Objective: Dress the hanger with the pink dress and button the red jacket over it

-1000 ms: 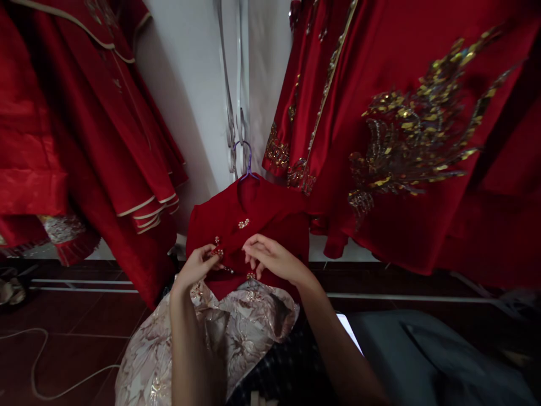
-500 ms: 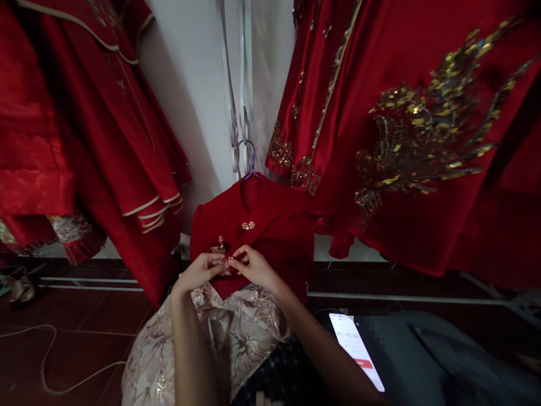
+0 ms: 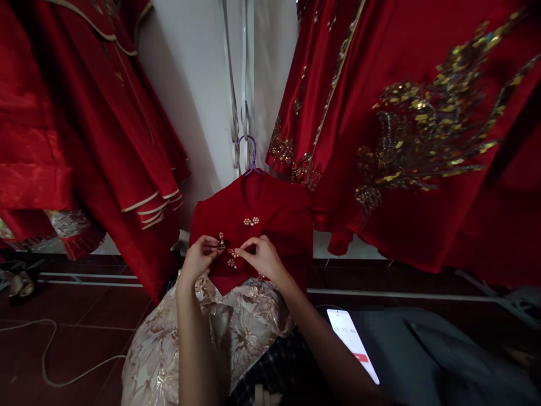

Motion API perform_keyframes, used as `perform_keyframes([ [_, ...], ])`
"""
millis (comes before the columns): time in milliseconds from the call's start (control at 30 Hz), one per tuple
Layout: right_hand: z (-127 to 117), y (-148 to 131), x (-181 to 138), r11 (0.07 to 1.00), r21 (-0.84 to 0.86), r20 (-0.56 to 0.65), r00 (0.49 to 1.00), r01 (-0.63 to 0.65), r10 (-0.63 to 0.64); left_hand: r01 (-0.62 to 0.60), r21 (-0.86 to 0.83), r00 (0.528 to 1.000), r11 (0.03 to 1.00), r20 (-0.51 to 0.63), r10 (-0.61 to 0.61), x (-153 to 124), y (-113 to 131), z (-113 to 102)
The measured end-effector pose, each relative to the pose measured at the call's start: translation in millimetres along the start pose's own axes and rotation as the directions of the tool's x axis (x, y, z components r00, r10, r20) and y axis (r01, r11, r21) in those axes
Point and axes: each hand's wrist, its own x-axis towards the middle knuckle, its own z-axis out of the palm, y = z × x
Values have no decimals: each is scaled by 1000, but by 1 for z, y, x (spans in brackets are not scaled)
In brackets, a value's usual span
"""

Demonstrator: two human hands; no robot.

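Note:
A red jacket [image 3: 279, 208] on a purple hanger [image 3: 253, 160] hangs before me, its lower front resting against my lap. A pearl flower clasp [image 3: 251, 221] sits on its chest. At the left front, my left hand [image 3: 200, 259] has its fingers closed around a gold jewelled brooch [image 3: 221, 242]. My right hand [image 3: 262, 258] pinches a small pearl clasp [image 3: 233, 254] at the jacket's front opening. Just below that lies another small beaded ornament [image 3: 232, 263]. The fingertips partly cover both held pieces.
Red garments [image 3: 122, 141] hang on the left, and a red dress with gold sequins [image 3: 422, 129] on the right. Shiny floral fabric [image 3: 249, 327] covers my lap. A lit phone [image 3: 353, 344] lies at lower right. A cable [image 3: 51, 361] runs over the tiled floor.
My hands were together at the jacket's lower front. They have moved apart, the left up onto the brooch, the right slightly up and right. The small beaded pieces between them now show.

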Motion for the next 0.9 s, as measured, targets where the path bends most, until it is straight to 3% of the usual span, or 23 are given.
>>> perform_keyframes([
  [133,-8,-4,0,995,-74,-160,984,67,-78,-43,-17,999,999,18,43,3,4,10],
  [233,-16,-10,-1,993,-71,-213,971,94,-108,-66,-23,998,998,11,66,4,9,15],
  [300,-19,-14,-1,997,16,-168,983,74,-70,-73,-9,997,997,-7,73,5,11,16],
  [433,-9,-14,1,933,338,102,990,-127,97,-48,24,998,999,-35,49,5,9,17],
  [500,0,-10,6,897,403,134,981,-182,139,-32,3,998,999,-47,32,6,8,17],
  [667,20,-4,20,943,321,-12,995,-89,98,2,-104,997,995,-70,-10,7,11,18],
  [900,33,-2,27,976,219,-66,998,-7,22,87,-237,988,968,-108,-115,3,19,19],
])
